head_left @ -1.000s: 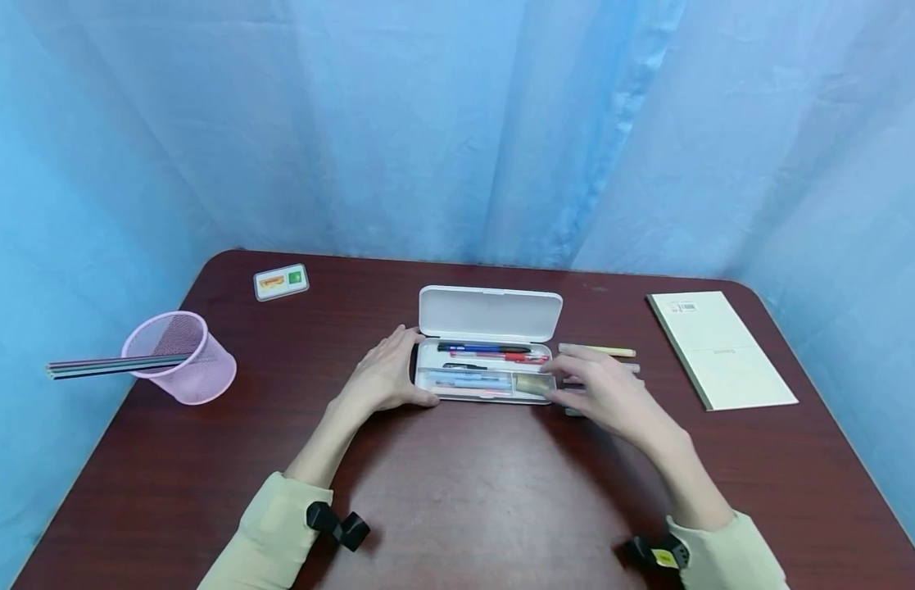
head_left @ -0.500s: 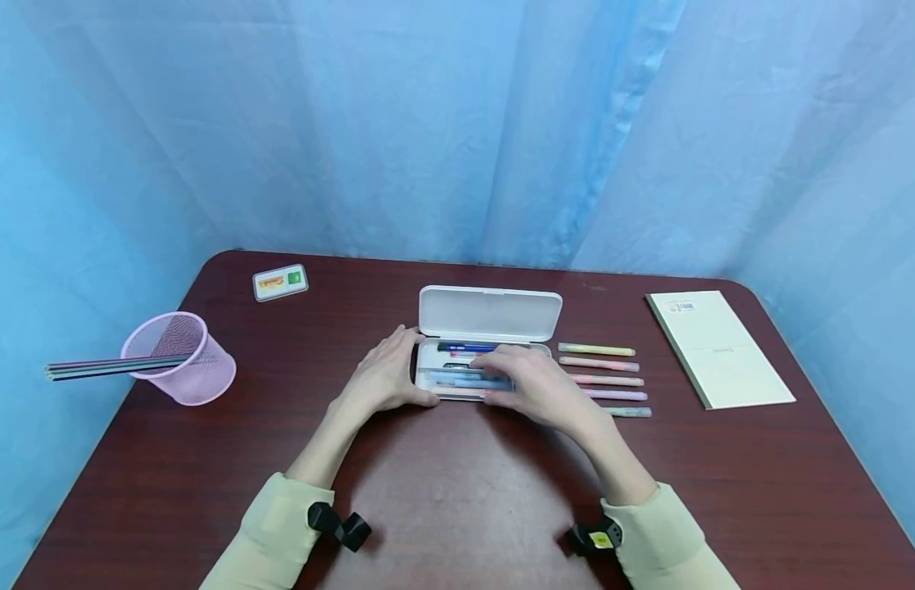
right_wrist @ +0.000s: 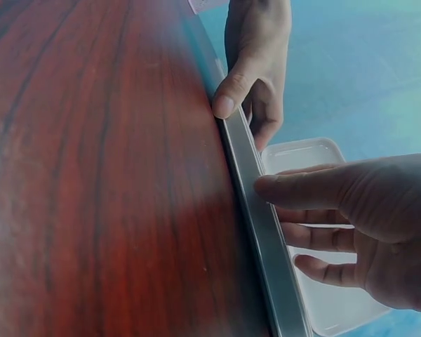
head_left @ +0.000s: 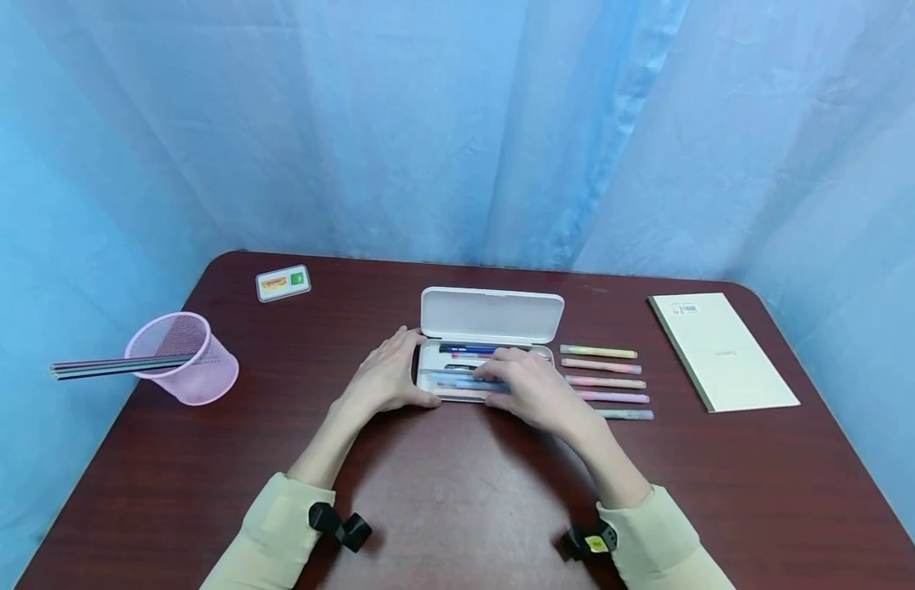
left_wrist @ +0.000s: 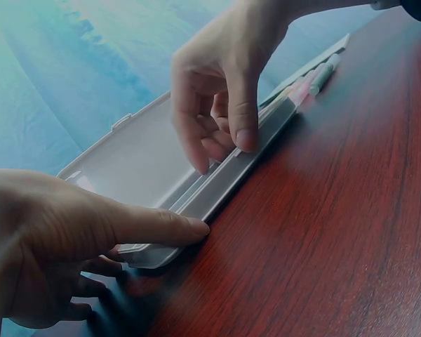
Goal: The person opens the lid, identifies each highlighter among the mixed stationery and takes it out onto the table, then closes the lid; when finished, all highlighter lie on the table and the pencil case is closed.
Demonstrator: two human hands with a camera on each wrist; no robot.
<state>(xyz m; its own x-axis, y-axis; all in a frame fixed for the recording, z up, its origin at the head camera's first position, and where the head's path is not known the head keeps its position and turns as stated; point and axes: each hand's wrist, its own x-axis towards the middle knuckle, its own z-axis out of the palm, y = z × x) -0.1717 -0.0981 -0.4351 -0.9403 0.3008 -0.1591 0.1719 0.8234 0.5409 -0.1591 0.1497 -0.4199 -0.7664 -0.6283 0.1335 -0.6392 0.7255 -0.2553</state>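
Observation:
A white pencil case (head_left: pixel 492 316) stands with its lid up in the middle of the table. Blue pens (head_left: pixel 466 349) lie along the back of its tray, and light blue ones (head_left: pixel 457 383) toward the front. My left hand (head_left: pixel 383 373) grips the case's left end, its thumb (left_wrist: pixel 165 226) along the front wall. Over the right half of the tray is my right hand (head_left: pixel 534 389). Its thumb (right_wrist: pixel 295 188) touches the front rim while its fingers (right_wrist: pixel 319 237) reach down inside, apart from the thumb. That hand hides the tray's right part.
Several pastel highlighters (head_left: pixel 603 366) lie in a row right of the case. A cream notebook (head_left: pixel 730 352) is farther right. At left, a pink mesh cup (head_left: pixel 217 373) lies tipped with pencils (head_left: pixel 118 367) sticking out; a small flat box (head_left: pixel 283 283) sits behind it.
My right hand has moved left from the case's right end to over its tray, uncovering the highlighters; lately its fingers shifted only slightly. My left hand has stayed on the case.

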